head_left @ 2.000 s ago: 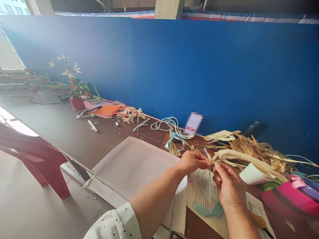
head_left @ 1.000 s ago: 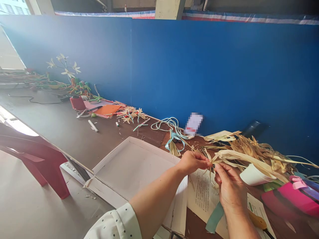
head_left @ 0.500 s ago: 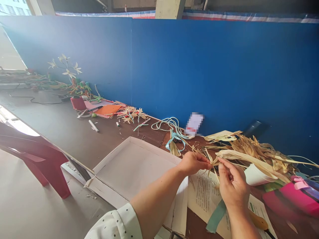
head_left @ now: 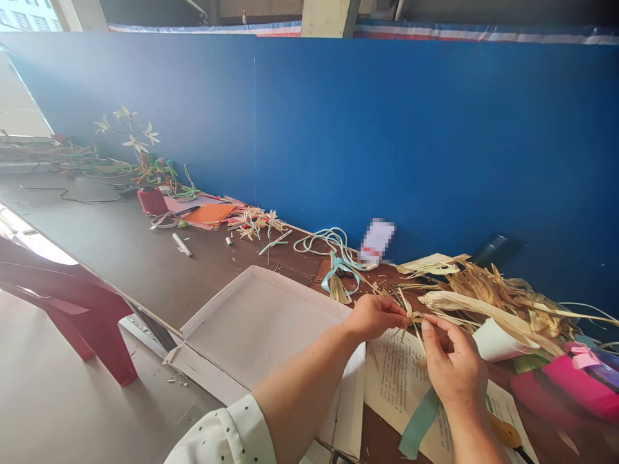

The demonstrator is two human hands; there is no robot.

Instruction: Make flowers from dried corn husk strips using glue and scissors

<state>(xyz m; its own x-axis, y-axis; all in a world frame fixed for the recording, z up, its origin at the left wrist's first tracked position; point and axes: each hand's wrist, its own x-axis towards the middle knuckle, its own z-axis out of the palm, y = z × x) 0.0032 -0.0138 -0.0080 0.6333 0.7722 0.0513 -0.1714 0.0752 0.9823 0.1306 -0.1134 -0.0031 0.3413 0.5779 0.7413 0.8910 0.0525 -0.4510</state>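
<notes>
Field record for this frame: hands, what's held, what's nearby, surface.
left hand: pinches the dried leaf strips
right hand: fingertips pinch the same strips from the other side
under hands: printed page on the table
right of hands: husk pile, white cup
left of hands: flat cardboard tray
backdrop: blue partition

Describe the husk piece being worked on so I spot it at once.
Along the blue partition, a loose pile of dried husks lies on the table at right. Just in front of it, above a printed page, the left hand and right hand pinch a small husk bundle. Unlike the pile, it is held off the table, strips fanning out.
</notes>
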